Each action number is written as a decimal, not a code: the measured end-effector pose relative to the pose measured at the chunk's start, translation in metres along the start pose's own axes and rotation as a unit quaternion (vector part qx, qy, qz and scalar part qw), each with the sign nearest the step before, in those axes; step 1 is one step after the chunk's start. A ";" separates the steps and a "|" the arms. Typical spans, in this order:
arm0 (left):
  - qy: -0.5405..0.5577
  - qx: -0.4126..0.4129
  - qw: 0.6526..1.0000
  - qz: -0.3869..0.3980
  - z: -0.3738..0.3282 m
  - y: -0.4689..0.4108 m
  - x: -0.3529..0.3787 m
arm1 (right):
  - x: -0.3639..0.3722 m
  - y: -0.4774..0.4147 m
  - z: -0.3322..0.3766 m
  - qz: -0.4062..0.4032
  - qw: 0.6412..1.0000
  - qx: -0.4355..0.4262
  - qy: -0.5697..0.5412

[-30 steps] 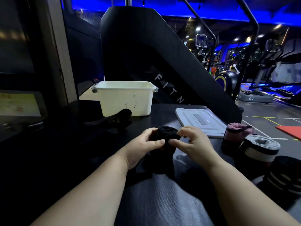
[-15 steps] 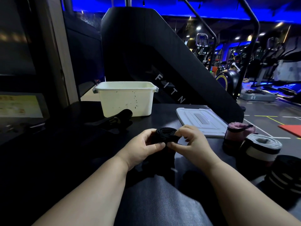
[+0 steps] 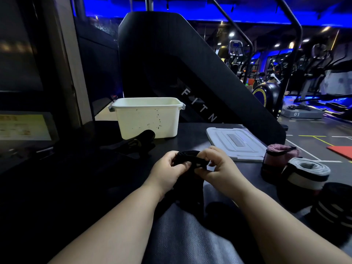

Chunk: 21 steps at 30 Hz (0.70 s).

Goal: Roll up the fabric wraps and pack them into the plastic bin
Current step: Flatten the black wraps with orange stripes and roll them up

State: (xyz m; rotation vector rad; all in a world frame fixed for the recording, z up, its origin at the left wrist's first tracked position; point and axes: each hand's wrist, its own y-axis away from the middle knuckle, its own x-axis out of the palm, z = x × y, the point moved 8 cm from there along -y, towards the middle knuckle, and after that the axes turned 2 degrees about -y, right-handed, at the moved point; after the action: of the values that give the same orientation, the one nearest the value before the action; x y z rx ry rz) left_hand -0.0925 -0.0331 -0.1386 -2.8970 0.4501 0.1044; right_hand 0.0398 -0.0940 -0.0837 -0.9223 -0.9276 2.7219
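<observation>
A black fabric wrap (image 3: pixel 192 159), partly rolled, is held above the dark table between both hands. My left hand (image 3: pixel 167 172) grips its left side and my right hand (image 3: pixel 219 168) pinches its right side; the loose tail hangs down toward me. The white plastic bin (image 3: pixel 147 117) stands open farther back on the table. Rolled wraps sit at the right: a pink one (image 3: pixel 278 155), a grey and white one (image 3: pixel 304 174) and a black striped one (image 3: pixel 335 208). Another black wrap (image 3: pixel 139 141) lies unrolled in front of the bin.
The bin's grey lid (image 3: pixel 234 141) lies flat to the right of the bin. A large black exercise machine (image 3: pixel 171 63) rises behind the table. Gym equipment and floor markings fill the right background. A dark cabinet with a yellow sign (image 3: pixel 24 126) stands at the left.
The black roll has tilted from standing on end to lying more sideways between my fingers, and both hands have shifted slightly around it.
</observation>
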 end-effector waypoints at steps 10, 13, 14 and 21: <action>0.048 -0.012 0.998 0.030 0.001 0.003 0.002 | -0.008 0.008 -0.020 0.003 0.999 0.035 0.006; 0.061 -0.007 0.996 0.065 0.000 0.005 0.003 | -0.010 0.009 -0.019 -0.021 0.999 0.026 0.028; 0.053 -0.002 0.996 0.069 -0.001 0.005 0.004 | -0.011 0.009 -0.018 -0.032 0.999 0.021 0.030; 0.017 0.018 0.997 0.069 -0.001 0.003 0.004 | -0.016 0.011 -0.007 -0.096 0.993 -0.048 0.041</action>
State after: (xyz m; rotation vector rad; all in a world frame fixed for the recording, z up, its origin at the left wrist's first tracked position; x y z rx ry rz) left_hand -0.0893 -0.0371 -0.1385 -2.8347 0.6516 0.0681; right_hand 0.0573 -0.1034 -0.0864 -0.9024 -1.0795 2.4793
